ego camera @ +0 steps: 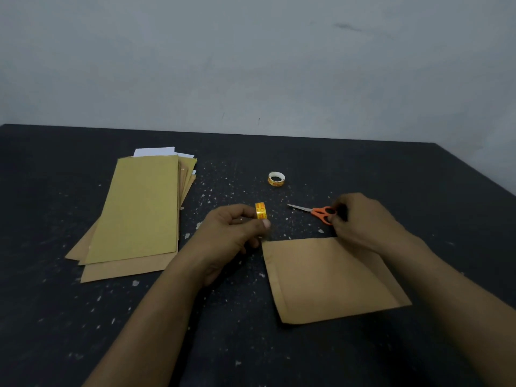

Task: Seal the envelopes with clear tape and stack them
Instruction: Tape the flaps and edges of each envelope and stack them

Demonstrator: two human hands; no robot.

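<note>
A brown envelope [329,277] lies flat on the dark table in front of me. My left hand [231,236] grips a small yellow roll of clear tape [261,210] upright, just beyond the envelope's far left corner. My right hand [363,222] is at the envelope's far right corner, with its fingers curled at the orange handles of a pair of scissors [315,212] lying on the table. A stack of brown envelopes [139,210] sits to the left, with white paper showing at its far end.
A second roll of tape [276,179] lies flat farther back, in the middle of the dark table [279,358]. Small white scraps are scattered across the surface. A pale wall rises behind the table's far edge.
</note>
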